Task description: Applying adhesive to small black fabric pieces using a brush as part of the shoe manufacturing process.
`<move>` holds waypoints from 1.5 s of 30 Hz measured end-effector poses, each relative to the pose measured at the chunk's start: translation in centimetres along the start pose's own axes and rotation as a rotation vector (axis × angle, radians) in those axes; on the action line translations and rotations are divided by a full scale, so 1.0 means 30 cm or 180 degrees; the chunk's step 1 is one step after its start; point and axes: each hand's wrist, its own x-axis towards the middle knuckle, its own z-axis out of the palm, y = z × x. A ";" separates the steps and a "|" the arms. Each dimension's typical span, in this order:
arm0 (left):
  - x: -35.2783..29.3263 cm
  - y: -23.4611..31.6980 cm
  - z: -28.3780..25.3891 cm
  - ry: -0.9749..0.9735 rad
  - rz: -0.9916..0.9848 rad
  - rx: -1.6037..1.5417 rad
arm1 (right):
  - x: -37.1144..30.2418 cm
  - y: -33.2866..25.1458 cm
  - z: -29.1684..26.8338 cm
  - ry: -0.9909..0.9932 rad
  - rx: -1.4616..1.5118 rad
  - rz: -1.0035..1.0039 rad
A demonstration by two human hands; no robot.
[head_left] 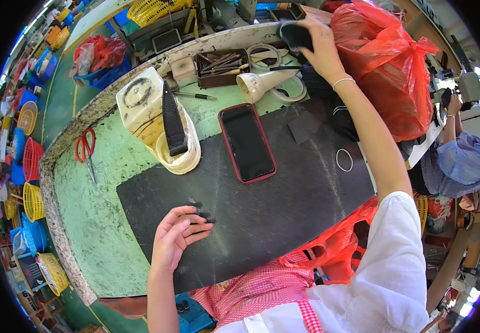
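Note:
My right hand (323, 49) reaches to the far edge of the bench, fingers and thumb closed round a dark, rounded flat piece (295, 36); its exact kind I cannot make out. Over the near part of a black mat (284, 222), my left hand (174, 236) has its fingers loosely bent and apart, with nothing visible in it. Small dark smudges lie by those fingertips. In the mat's middle rests a phone (246, 143) in a red case. A small dark square piece (304, 127) and a pale elastic band (344, 160) lie to its right.
Left of the phone stands a stained white container (181, 150) with a black strap-like piece (173, 119) across it. Red-handled scissors (86, 147), a pen (195, 96), a box of sticks (223, 69) and tape rolls (291, 91) are around. A bulging red bag (384, 66) fills the far right.

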 end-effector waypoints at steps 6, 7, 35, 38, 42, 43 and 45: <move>-0.020 -0.002 -0.026 0.0023 -0.0041 0.0012 | -0.056 -0.056 -0.097 -0.1485 0.1050 0.1028; -0.021 0.001 -0.021 0.0003 -0.0029 0.0072 | -0.071 -0.051 -0.129 -0.1840 0.0895 0.1278; -0.053 -0.067 0.250 0.0441 0.1727 0.3023 | -0.174 -0.771 -0.497 -0.2973 0.4191 0.2607; -0.076 -0.101 0.212 0.0934 0.1556 0.3175 | -0.202 -0.786 -0.539 -0.2957 0.3727 0.2812; -0.097 -0.100 0.267 0.0927 0.1746 0.3229 | -0.246 -0.886 -0.541 -0.2458 0.3329 0.2308; -0.102 -0.104 0.277 0.0890 0.1940 0.3539 | -0.263 -0.889 -0.531 -0.2260 0.3160 0.2115; -0.105 -0.126 0.296 0.0879 0.2271 0.3854 | -0.283 -0.884 -0.534 -0.2345 0.2918 0.1840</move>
